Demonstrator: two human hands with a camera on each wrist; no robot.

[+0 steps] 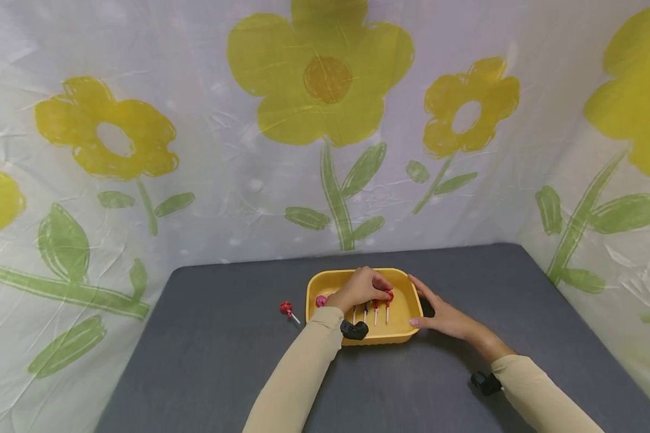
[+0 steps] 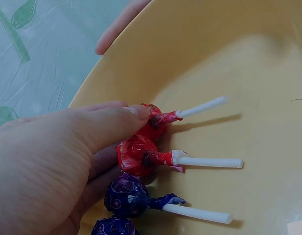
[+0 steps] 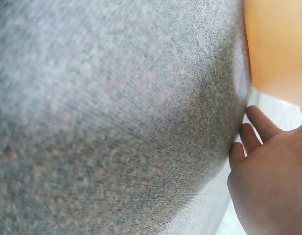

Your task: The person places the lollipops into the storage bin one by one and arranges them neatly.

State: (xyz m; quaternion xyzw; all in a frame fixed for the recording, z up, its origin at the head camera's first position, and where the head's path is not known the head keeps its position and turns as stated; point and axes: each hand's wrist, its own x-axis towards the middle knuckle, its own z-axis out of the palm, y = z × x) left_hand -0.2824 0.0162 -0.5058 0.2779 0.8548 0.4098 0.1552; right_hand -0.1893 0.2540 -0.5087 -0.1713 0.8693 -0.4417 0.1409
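Observation:
Inside a yellow tray (image 1: 401, 316), my left hand (image 1: 360, 287) pinches the wrapped head of a red lollipop (image 2: 159, 128) between thumb and fingers. That lollipop is the rightmost of a row, its white stick pointing toward me. Beside it lie another red lollipop (image 2: 136, 155) and a purple lollipop (image 2: 125, 197), with part of a second purple lollipop (image 2: 114, 227) below. A pink lollipop (image 1: 321, 300) shows at the tray's left end. My right hand (image 1: 446, 316) is spread along the tray's right side, thumb over the rim and index finger at the far corner.
One more red lollipop (image 1: 287, 308) lies on the dark grey table (image 1: 222, 361), left of the tray. Behind the table hangs a pale cloth (image 1: 211, 150) printed with yellow flowers. Part of the row is hidden by my left hand in the head view.

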